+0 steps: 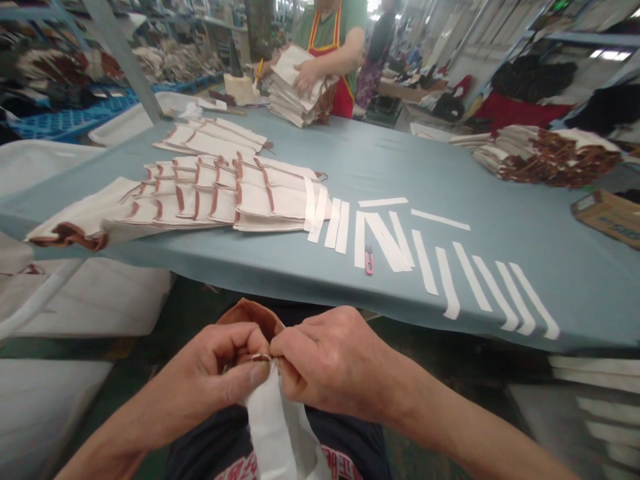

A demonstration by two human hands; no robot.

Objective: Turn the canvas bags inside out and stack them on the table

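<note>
"Work in hand: what are you seeing?"

"Left grip (220, 367) is pinching the top of a white strip (270, 420), thumb and forefinger pressed together, above the lap (197, 443). Right grip (330, 350) is curling tight against it, seemingly pinching the same end; its fingertips are partly hidden. Brown piece (253, 317) is showing just behind both."

"And the step?"

"I'm judging it as close finger work at the strip's end, where the brown piece is meeting it. Whether anything is joining them, I cannot tell."

"What is the next move calling for?"

"Fine control, I'm thinking: one grip steadying the end, the other adjusting, without the cloth twisting. The strip is hanging loose below, so slack may be causing trouble."

"Surroundings?"

"Blue-grey desk (400, 160) is standing just beyond. Loose strips (425, 262) are lying across it, a pink snipper (369, 263) resting near them, brown-edged cloth pieces (253, 207) overlapping leftward. Co-worker (315, 33) is handling a stack (295, 107) at the far side."
</note>
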